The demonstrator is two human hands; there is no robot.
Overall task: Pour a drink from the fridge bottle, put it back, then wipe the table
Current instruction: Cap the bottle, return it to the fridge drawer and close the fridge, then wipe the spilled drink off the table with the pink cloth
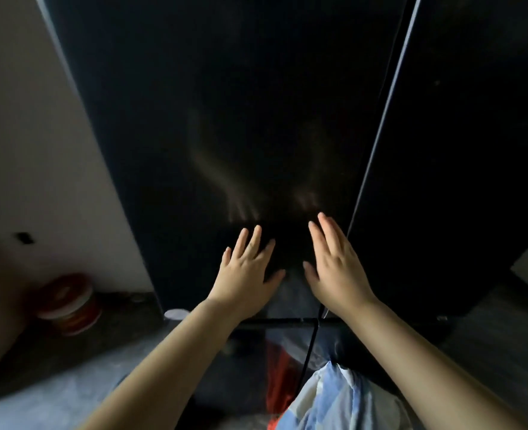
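A tall black fridge fills the view, its left door (225, 119) and right door (458, 150) both closed, with a thin seam between them. My left hand (247, 271) is held flat with fingers spread in front of the lower part of the left door. My right hand (337, 268) is beside it, fingers straight, close to the seam. Both hands are empty and mirrored faintly in the glossy door. No bottle, cup or table shows.
A pale wall (39, 150) stands left of the fridge. On the dark floor at the lower left sits a red and white container (70, 305). A black cable (310, 346) hangs down near my blue, white and red clothing (334, 398).
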